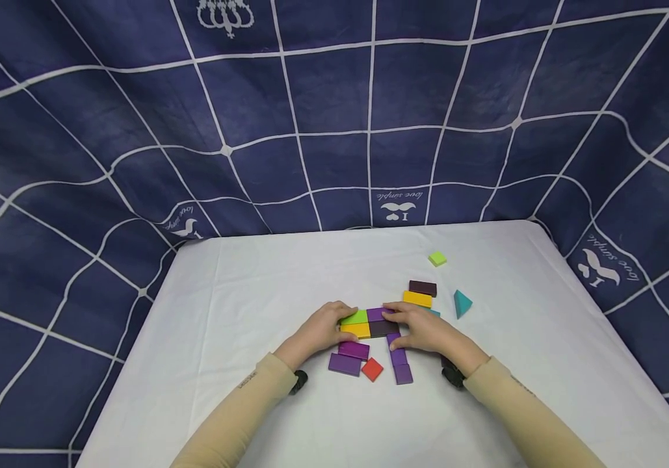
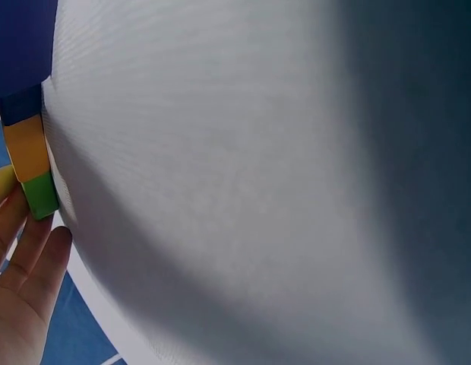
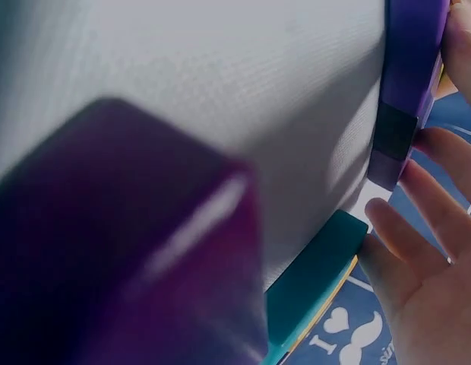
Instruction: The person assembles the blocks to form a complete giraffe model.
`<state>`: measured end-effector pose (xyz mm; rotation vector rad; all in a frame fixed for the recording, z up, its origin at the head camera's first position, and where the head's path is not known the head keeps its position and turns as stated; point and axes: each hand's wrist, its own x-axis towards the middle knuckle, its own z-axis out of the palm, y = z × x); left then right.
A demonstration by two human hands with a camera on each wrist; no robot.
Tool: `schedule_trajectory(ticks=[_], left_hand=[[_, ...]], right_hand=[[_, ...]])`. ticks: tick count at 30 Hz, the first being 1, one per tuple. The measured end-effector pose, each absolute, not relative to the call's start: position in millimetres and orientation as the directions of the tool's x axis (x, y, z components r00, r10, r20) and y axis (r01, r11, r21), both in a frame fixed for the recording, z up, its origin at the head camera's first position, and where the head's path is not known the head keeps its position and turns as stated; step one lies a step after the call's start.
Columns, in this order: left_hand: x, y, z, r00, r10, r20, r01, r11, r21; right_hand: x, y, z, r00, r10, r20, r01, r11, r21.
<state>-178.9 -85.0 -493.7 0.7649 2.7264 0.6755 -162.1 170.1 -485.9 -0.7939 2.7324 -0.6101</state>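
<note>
In the head view a light green block (image 1: pixel 354 317), a yellow block (image 1: pixel 355 330), a purple block (image 1: pixel 376 314) and a dark block (image 1: pixel 383 329) lie together as a flat two-by-two group. My left hand (image 1: pixel 320 331) holds the green and yellow pair at its left end, thumb on the near side and fingers on the far side. At the other end my right hand (image 1: pixel 424 328) grips the purple and dark pair. Its thumb lies by a violet block (image 1: pixel 397 357) on the near side. In the right wrist view its other fingers spread beside a teal block (image 3: pixel 315 277).
Close to me lie a magenta block (image 1: pixel 354 351), a purple block (image 1: pixel 344 364), a red square (image 1: pixel 372 369) and a violet square (image 1: pixel 403 374). Farther right are a yellow block (image 1: pixel 417 299), a dark brown block (image 1: pixel 422 288), a teal triangle (image 1: pixel 462 303) and a green square (image 1: pixel 437 259).
</note>
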Motion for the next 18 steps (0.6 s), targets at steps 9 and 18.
schedule_trajectory(ticks=[9,18], left_hand=[[-181.6,-84.7,-497.8,-0.835,0.541,-0.100,0.418,0.743,0.523],[-182.5,-90.5,-494.9,-0.857,0.507,-0.093,0.370,0.730,0.575]], right_hand=[[-163.7,170.9,-485.3,-0.818,-0.563,-0.114,-0.465,0.766,-0.444],[-164.9,170.8,-485.1,-0.818,-0.560,-0.131,-0.454,0.769,-0.451]])
